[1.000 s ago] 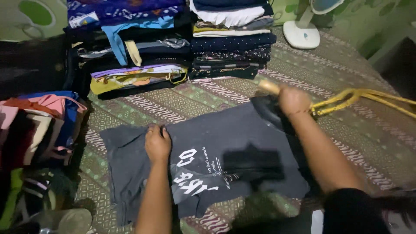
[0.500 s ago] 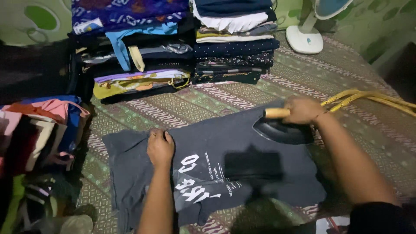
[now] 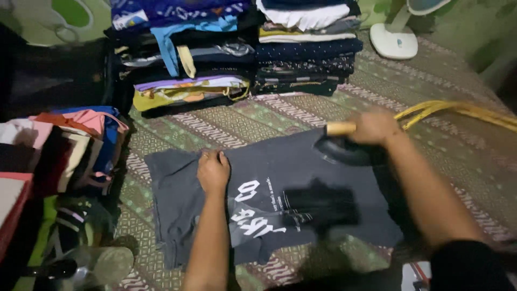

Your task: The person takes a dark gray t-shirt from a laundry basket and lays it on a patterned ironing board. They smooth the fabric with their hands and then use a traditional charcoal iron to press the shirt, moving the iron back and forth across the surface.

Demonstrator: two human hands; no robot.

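A dark grey t-shirt (image 3: 291,178) with white print lies flat on a patterned mat (image 3: 231,121). My left hand (image 3: 213,171) presses down on the shirt near its left side, fingers curled. My right hand (image 3: 374,127) grips the wooden handle of a black clothes iron (image 3: 344,151), which rests on the shirt's upper right part. A yellow cord (image 3: 458,110) runs from the iron off to the right.
Two stacks of folded clothes (image 3: 188,59) (image 3: 307,48) stand at the back. More folded garments (image 3: 70,145) pile up at the left. A white fan base (image 3: 396,40) sits at the back right. A clear bottle (image 3: 86,267) lies at the lower left.
My right hand has slid the iron leftward across the shirt's upper part. My left hand stays pressed on the shirt.
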